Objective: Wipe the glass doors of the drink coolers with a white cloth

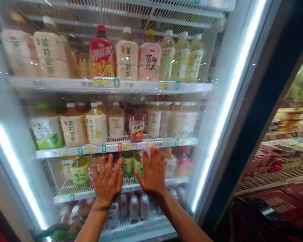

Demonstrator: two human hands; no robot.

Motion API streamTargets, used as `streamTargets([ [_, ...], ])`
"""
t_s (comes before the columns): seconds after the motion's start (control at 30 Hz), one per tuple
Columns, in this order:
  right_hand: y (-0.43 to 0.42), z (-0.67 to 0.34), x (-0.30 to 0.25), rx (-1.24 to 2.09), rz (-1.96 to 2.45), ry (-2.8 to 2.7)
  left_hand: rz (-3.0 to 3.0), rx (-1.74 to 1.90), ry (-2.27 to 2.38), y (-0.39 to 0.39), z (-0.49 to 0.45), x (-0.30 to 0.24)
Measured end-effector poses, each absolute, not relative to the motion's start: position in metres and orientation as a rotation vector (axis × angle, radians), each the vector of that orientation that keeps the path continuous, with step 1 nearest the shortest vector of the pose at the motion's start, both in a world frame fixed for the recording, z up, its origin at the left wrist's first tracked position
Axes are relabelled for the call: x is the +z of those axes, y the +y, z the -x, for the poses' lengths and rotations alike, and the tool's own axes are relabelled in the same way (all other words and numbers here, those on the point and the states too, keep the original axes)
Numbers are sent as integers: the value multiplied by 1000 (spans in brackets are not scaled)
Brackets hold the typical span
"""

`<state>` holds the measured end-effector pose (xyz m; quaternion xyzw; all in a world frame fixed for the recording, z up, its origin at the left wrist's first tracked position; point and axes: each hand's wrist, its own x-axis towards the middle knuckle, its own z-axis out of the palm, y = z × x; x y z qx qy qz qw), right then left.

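Observation:
Both of my hands are raised, palms forward and fingers spread, before a lit drinks fridge. My left hand (107, 181) is in front of the lower shelf, with a green-labelled tea bottle (80, 173) to its left. Beside it, my right hand (153, 171) reaches up to the edge of the middle shelf (138, 146). Specks and reflections suggest a glass door between hands and bottles; whether the palms touch it I cannot tell. Neither hand holds anything. Above the hands stands a dark bottle with a red label (137, 126). My palms are hidden.
The upper shelf (141, 87) carries large bottles, among them a red one (101, 53) and a pink one (149, 58). Bright light strips (229, 101) line both sides of the fridge. At right, past a dark frame (252, 111), an open display rack (257, 181) holds packaged goods.

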<state>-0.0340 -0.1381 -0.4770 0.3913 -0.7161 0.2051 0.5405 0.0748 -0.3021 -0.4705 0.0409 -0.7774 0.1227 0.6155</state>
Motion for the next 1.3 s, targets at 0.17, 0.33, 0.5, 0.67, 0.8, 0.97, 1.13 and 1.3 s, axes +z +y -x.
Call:
streamTargets([
  [0.17, -125, 25, -533, 379, -1017, -1664, -66, 269, -1788, -304, -74, -471],
  [0.33, -114, 51, -465, 477, -795, -1765, -37, 225, -1776, -306, -72, -472],
  [0.5, -107, 40, -513, 377, -915, -1681, -31, 218, -1778, -305, -73, -472],
  [0.67, -92, 69, -485, 431, -819, -1690, -26, 218, -1775, -306, -74, -472],
  [0.8, -90, 85, -454, 507, -716, -1721, -21, 225, -1770, -306, -73, -472],
  [0.97, -93, 54, -523, 364, -923, -1637, -30, 215, -1775, -306, -73, -473],
  [1.13, -77, 85, -480, 424, -779, -1700, -23, 218, -1773, -306, -73, -473],
  [1.3, -78, 78, -481, 408, -867, -1667, -21, 210, -1767, -304, -74, -471],
])
